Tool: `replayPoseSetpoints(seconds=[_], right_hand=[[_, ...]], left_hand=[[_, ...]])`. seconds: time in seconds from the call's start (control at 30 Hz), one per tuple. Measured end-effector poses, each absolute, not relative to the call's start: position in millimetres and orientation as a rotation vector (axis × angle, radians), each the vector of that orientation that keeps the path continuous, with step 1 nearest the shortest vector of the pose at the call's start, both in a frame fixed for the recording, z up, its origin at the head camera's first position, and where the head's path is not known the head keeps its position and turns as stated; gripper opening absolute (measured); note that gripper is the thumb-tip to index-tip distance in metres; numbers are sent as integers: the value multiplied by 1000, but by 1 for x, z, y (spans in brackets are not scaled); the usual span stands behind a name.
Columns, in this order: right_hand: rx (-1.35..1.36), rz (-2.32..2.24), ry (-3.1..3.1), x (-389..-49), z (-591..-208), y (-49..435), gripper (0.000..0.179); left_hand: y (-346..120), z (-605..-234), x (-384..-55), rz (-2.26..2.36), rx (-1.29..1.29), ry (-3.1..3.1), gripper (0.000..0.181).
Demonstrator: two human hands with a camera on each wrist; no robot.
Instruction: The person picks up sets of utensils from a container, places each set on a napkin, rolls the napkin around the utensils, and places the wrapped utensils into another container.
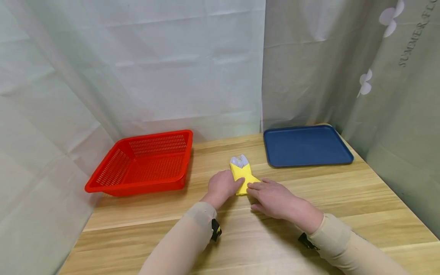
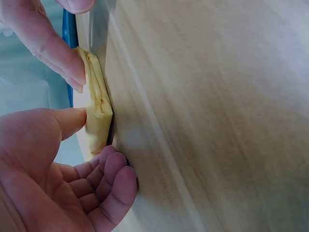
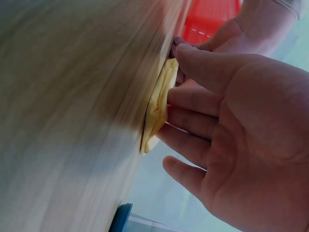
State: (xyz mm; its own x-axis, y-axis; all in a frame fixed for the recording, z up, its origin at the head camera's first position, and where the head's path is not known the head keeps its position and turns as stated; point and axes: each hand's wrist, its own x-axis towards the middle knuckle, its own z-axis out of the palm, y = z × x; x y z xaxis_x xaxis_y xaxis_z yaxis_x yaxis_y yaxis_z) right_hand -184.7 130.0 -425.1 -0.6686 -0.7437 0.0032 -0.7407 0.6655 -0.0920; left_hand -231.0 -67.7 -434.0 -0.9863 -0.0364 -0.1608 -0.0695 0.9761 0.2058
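Note:
A yellow napkin [image 1: 240, 174] lies folded around white plastic cutlery [image 1: 239, 160] in the middle of the table. Fork tines and rounded ends stick out at its far end; the rest is hidden inside. My left hand [image 1: 221, 185] holds the bundle's left side, thumb on top and fingers curled by the edge, as the left wrist view shows on the napkin [image 2: 99, 123]. With nearly straight fingers, my right hand [image 1: 275, 198] presses the flap that points right. In the right wrist view the folded layers of the napkin [image 3: 157, 113] show beneath those fingertips.
A red plastic basket [image 1: 137, 188] with slotted walls stands at the back left. At the back right lies a blue tray [image 1: 307, 147]. Pale curtains [image 1: 192, 68] hang behind and beside the wooden table [image 1: 357, 194].

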Motion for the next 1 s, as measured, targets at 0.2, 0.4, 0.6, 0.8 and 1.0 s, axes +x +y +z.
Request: replayPoseSetpoints(seconds=[0.2,0.4,0.6,0.8,1.0], right_hand=[[-1270,-144,2833,-183,-426,130,54],[-1276,-146,2829,-184,-425,129,54],[-1281,-155,2826,-186,-425,129,53],[-1276,-142,2826,-187,-426,131,54],[-1278,-125,2832,-188,-427,131,53]], left_hand=[[-67,-433,-231,291,-68,2962,54],[-66,-434,-234,289,-109,2953,57],[-69,-443,-240,377,-166,2962,59],[-69,-448,-245,477,-217,2952,57],[-74,-463,-254,535,-221,2960,60]])
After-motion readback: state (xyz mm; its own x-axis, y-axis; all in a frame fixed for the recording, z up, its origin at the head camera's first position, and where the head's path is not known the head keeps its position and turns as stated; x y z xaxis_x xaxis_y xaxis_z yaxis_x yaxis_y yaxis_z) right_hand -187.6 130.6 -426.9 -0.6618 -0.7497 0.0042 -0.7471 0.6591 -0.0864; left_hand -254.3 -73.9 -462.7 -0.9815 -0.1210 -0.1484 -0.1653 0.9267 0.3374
